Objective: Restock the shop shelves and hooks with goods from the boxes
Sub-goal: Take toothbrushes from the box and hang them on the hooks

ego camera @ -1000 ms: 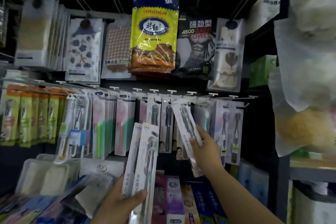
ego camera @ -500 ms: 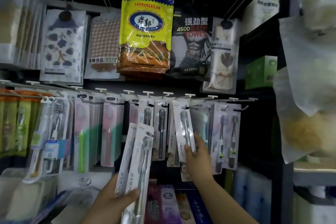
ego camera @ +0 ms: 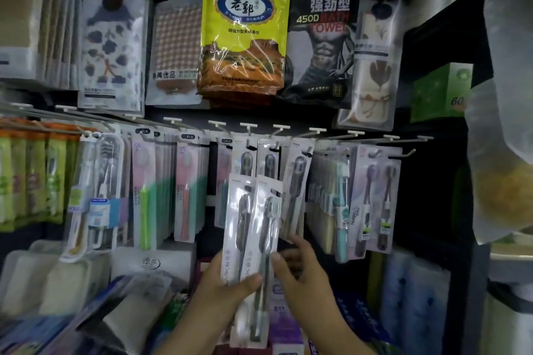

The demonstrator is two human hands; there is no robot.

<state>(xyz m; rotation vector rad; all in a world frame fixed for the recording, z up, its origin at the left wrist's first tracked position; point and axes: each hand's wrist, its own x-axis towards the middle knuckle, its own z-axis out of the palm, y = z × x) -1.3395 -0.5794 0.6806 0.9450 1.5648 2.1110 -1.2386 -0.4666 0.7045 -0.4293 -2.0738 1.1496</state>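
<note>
Holding two toothbrush packs upright, the left hand pinches their lower half; the right hand touches their edge, its grip unclear. Above that grip waits the hook, nearer the right hand.

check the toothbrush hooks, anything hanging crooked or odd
One dark toothbrush pack hangs tilted, its bottom swung left toward the right hand, while the neighbouring packs hang straight. Nothing looks damaged or spilled.
</note>
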